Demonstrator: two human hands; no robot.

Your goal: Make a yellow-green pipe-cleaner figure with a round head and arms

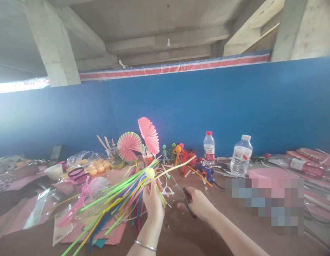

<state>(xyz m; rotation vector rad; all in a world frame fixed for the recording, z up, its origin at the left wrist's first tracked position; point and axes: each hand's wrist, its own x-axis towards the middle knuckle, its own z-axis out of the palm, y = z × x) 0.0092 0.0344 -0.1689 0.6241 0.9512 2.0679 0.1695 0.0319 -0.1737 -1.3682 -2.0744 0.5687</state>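
My left hand (153,201), a bangle on its wrist, is closed with its fingers pinched on a yellow pipe cleaner (178,166). One end of the stem stretches to the upper right, and a pale yellow round piece (150,172) sits at the fingertips. My right hand (197,203) has its fingers through the dark handles of a pair of scissors (186,199). The blades point up and left, apart from the pipe cleaner. Beside my left hand, a bundle of coloured pipe cleaners (111,204) in green, yellow, blue and pink fans out over the brown table (180,234).
Pink folded paper fans (129,145) stand at the back near small figures (178,152). A red-capped bottle (209,149), a larger clear bottle (242,156) and a blue glue gun (206,172) are right of them. Left lie a white cup (54,172) and orange balls (97,165).
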